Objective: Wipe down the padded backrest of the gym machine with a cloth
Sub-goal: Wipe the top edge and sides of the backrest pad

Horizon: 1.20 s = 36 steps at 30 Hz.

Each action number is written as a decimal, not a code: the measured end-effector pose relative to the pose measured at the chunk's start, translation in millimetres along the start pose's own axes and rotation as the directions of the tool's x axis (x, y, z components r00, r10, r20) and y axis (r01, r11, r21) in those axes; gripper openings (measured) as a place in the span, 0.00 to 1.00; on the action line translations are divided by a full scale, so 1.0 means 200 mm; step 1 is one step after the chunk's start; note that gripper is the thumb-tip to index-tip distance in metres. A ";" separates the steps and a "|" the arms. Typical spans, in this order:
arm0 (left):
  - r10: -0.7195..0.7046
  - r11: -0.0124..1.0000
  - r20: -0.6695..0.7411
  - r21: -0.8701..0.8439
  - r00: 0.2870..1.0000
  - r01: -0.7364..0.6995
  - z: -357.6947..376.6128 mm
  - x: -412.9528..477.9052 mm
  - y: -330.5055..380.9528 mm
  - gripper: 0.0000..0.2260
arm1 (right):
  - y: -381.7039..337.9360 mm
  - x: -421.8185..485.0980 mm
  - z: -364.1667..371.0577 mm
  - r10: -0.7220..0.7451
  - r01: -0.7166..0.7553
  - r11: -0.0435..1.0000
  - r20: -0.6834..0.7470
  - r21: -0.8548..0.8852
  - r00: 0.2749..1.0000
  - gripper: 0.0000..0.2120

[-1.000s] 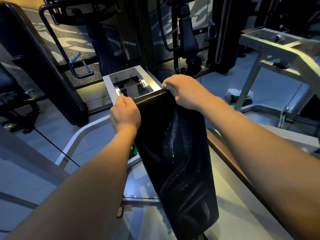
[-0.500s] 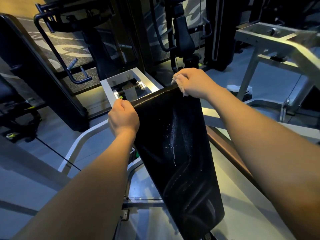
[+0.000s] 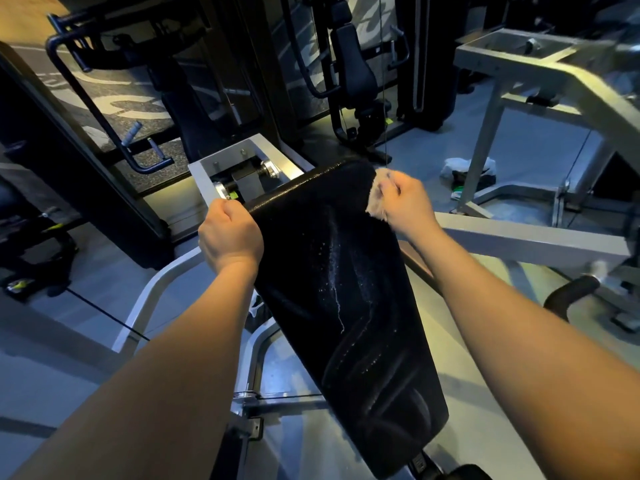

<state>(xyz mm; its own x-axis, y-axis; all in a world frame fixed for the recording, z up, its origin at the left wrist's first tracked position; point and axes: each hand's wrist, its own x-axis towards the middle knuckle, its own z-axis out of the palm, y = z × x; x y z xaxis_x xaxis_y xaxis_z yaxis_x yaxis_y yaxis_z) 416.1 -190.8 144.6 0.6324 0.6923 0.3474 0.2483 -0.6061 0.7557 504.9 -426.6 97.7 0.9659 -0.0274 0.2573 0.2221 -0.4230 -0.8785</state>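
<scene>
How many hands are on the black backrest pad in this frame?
2. The left hand grips the upper left corner of the backrest pad. The right hand, holding a cloth, is at its upper right edge. No other hand shows.

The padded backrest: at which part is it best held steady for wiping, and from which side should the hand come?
Probably its upper left corner, taken from the left with fingers curled over the edge, as the left hand does. The backrest is a flat, tilted slab with a free top edge, and the right hand holds the cloth at its upper right edge.
</scene>
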 end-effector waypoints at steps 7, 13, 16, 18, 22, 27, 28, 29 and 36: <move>-0.005 1.000 -0.027 0.022 1.000 0.006 0.00 -0.02 0.01 0.14 | -0.17 0.01 -0.03 -0.095 0.094 0.993 0.005 0.074 0.995 0.15; 0.007 1.000 -0.040 0.021 0.999 -0.007 0.01 -0.01 0.00 0.15 | 0.16 -0.14 0.07 0.056 -0.056 0.997 -0.007 0.044 0.998 0.15; 0.012 1.000 -0.044 0.028 0.999 -0.011 0.01 -0.02 0.00 0.15 | 0.09 -0.11 0.05 0.045 -0.045 0.982 0.005 0.181 0.999 0.22; 0.012 1.000 -0.046 0.023 0.999 -0.011 0.01 -0.02 0.00 0.15 | 0.01 -0.05 0.03 0.010 -0.004 0.980 -0.029 0.198 1.000 0.21; 0.005 1.000 -0.045 0.029 0.999 -0.003 0.02 -0.01 -0.02 0.16 | 0.11 -0.08 0.09 0.056 -0.047 0.989 -0.060 0.143 0.997 0.17; 0.011 0.999 -0.043 0.031 0.999 -0.010 0.02 -0.01 -0.01 0.16 | 0.24 -0.20 0.11 0.171 -0.168 0.985 -0.072 0.049 0.983 0.13; 0.013 1.000 -0.044 0.027 0.999 -0.011 0.02 -0.01 -0.01 0.15 | 0.22 -0.18 0.10 0.144 -0.140 0.988 -0.074 0.060 0.987 0.15; 0.013 1.000 -0.044 0.026 0.999 -0.012 0.02 -0.01 -0.01 0.15 | 0.19 -0.15 0.09 0.126 -0.120 0.989 -0.070 0.082 0.990 0.16; 0.010 0.999 -0.045 0.038 0.999 -0.008 0.02 -0.01 -0.02 0.13 | 0.27 -0.29 0.09 0.189 -0.186 0.976 -0.016 0.111 0.982 0.13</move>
<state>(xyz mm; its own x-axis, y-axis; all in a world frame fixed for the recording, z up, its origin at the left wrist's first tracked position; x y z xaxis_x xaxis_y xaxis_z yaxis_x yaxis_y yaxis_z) 417.1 -192.7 138.2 0.6013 0.7031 0.3795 0.2709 -0.6263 0.7310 463.9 -430.9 28.8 0.9883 -0.1210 0.0933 0.0521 -0.3070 -0.9503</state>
